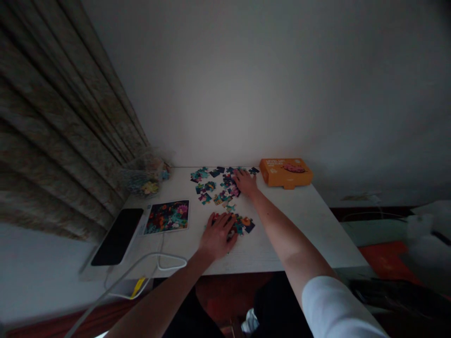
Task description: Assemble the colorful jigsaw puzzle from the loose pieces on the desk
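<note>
My left hand (217, 236) lies flat on a small joined cluster of colourful puzzle pieces (244, 224) near the front of the white table (303, 225), fingers stretched out. My right hand (245, 182) reaches further back and rests with spread fingers on the scattered loose puzzle pieces (207, 185). Whether either hand grips a piece is not visible. A colourful reference picture card (168, 217) lies to the left of my left hand.
An orange puzzle box (286, 172) sits at the table's back right. A dark phone (118, 235) lies at the left, with a white cable (165, 260) looping over the front edge. A clear bag of pieces (146, 176) rests by the curtain (52, 122).
</note>
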Demonstrator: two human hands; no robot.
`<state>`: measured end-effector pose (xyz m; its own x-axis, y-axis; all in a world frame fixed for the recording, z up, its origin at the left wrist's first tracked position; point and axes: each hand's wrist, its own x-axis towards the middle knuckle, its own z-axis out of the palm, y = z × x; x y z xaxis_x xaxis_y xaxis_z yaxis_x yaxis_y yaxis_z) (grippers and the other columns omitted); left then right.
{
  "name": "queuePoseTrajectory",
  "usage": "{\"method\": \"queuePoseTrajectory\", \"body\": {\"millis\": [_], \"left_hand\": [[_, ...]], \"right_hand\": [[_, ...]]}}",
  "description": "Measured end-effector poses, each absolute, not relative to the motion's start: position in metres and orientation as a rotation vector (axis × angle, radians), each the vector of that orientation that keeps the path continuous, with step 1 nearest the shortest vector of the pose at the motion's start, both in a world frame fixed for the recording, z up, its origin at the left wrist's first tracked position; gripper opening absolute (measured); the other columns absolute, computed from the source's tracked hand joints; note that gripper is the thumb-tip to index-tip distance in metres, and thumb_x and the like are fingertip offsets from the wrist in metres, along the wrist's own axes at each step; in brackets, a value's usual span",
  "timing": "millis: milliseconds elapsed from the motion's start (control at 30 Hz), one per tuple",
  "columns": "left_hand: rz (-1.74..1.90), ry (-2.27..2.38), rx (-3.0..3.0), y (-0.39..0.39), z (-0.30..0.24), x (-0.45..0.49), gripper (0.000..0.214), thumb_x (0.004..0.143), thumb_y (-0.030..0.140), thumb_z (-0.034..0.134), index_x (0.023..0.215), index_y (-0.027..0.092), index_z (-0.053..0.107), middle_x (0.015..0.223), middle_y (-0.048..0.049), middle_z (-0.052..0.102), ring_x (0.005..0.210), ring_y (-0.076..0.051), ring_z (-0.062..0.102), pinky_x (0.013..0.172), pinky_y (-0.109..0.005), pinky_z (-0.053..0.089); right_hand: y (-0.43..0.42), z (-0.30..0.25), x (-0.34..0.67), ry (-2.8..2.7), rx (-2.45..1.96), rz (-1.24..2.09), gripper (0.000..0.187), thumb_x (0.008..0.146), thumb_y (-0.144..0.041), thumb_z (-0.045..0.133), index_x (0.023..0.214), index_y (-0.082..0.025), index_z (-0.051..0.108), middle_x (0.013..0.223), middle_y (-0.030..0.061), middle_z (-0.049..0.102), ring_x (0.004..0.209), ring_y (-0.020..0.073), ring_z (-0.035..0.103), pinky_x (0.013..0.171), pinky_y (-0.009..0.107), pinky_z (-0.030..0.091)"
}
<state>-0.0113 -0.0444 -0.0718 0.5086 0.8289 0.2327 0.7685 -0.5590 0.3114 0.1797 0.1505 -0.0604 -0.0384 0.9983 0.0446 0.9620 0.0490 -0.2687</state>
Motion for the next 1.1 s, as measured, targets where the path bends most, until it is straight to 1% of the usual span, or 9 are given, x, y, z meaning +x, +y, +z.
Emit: {"method": "queuePoseTrajectory", "body": {"millis": [133, 300, 400, 500, 633, 733, 800, 933, 1100], "left_hand": [[0.538, 1.378, 2.573, -0.044, -0.073, -0.012, 0.047, 0.098, 0.038, 0.057, 0.144, 0.027, 0.06, 0.15, -0.0122, 0.06, 0.14, -0.032, 0.054, 0.123, -0.062, 0.03], [0.529, 1.375, 2.57, -0.044, -0.073, -0.011, 0.047, 0.098, 0.037, 0.057, 0.144, 0.025, 0.06, 0.151, -0.0124, 0.059, 0.141, -0.032, 0.054, 0.124, -0.062, 0.029], [0.534, 1.376, 2.567, -0.044, -0.071, -0.011, 0.048, 0.098, 0.036, 0.058, 0.144, 0.025, 0.06, 0.152, -0.0121, 0.058, 0.141, -0.032, 0.054, 0.124, -0.062, 0.029], [0.53, 1.366, 2.572, -0.044, -0.07, -0.011, 0.048, 0.098, 0.037, 0.058, 0.145, 0.027, 0.06, 0.152, -0.012, 0.058, 0.141, -0.032, 0.054, 0.125, -0.062, 0.027], [0.476, 1.381, 2.585, -0.044, -0.068, -0.011, 0.048, 0.1, 0.041, 0.056, 0.146, 0.027, 0.059, 0.153, -0.0129, 0.057, 0.143, -0.033, 0.052, 0.127, -0.066, 0.018], [0.433, 1.412, 2.601, -0.04, -0.062, -0.007, 0.045, 0.101, 0.046, 0.055, 0.141, 0.028, 0.062, 0.151, -0.0124, 0.059, 0.143, -0.035, 0.051, 0.127, -0.07, 0.011], [0.397, 1.439, 2.597, -0.033, -0.053, -0.003, 0.038, 0.104, 0.047, 0.051, 0.134, 0.031, 0.067, 0.144, -0.0099, 0.065, 0.138, -0.034, 0.056, 0.126, -0.07, 0.009], [0.294, 1.481, 2.599, -0.01, -0.035, 0.005, 0.039, 0.109, 0.043, 0.039, 0.126, 0.029, 0.071, 0.132, -0.0079, 0.072, 0.13, -0.03, 0.061, 0.125, -0.071, 0.01], [0.188, 1.55, 2.604, 0.033, -0.037, 0.004, 0.038, 0.108, 0.042, 0.041, 0.128, 0.028, 0.07, 0.139, -0.0087, 0.068, 0.138, -0.032, 0.055, 0.123, -0.075, 0.01]], "right_hand": [[0.147, -0.061, 0.188, -1.967, -2.126, 0.223, 0.054, 0.11, -0.042, 0.027, 0.147, -0.014, 0.054, 0.151, 0.0222, 0.054, 0.141, 0.0347, 0.046, 0.114, 0.058, 0.034], [0.113, -0.075, 0.199, -2.017, -1.99, 0.148, 0.047, 0.108, -0.037, 0.034, 0.144, -0.016, 0.057, 0.158, 0.0178, 0.048, 0.145, 0.0303, 0.042, 0.118, 0.052, 0.031], [0.084, -0.083, 0.203, -1.902, -1.975, 0.122, 0.043, 0.105, -0.032, 0.041, 0.14, -0.016, 0.06, 0.151, 0.0162, 0.055, 0.14, 0.0278, 0.047, 0.117, 0.045, 0.034], [0.059, -0.083, 0.207, -1.855, -1.973, 0.144, 0.038, 0.099, -0.027, 0.05, 0.131, -0.015, 0.065, 0.135, 0.0149, 0.065, 0.126, 0.0267, 0.056, 0.111, 0.039, 0.039], [0.041, -0.075, 0.207, -1.818, -2.029, 0.012, 0.032, 0.095, -0.026, 0.056, 0.122, -0.017, 0.07, 0.123, 0.0162, 0.068, 0.117, 0.0309, 0.059, 0.101, 0.042, 0.043], [0.042, -0.071, 0.204, -1.773, -2.111, -0.016, 0.029, 0.099, -0.03, 0.054, 0.117, -0.017, 0.071, 0.116, 0.0179, 0.069, 0.111, 0.0323, 0.061, 0.093, 0.042, 0.044], [0.045, -0.07, 0.204, -1.76, -2.148, 0.052, 0.028, 0.102, -0.032, 0.051, 0.114, -0.016, 0.071, 0.112, 0.017, 0.07, 0.108, 0.0306, 0.062, 0.091, 0.04, 0.044], [0.051, -0.07, 0.205, -1.675, -2.21, 0.078, 0.028, 0.103, -0.034, 0.053, 0.118, -0.015, 0.067, 0.121, 0.0174, 0.068, 0.117, 0.0299, 0.059, 0.093, 0.038, 0.042], [0.052, -0.068, 0.204, -1.627, -2.21, 0.061, 0.036, 0.101, -0.04, 0.055, 0.124, -0.014, 0.065, 0.126, 0.0191, 0.068, 0.12, 0.0331, 0.056, 0.094, 0.041, 0.041]]}}
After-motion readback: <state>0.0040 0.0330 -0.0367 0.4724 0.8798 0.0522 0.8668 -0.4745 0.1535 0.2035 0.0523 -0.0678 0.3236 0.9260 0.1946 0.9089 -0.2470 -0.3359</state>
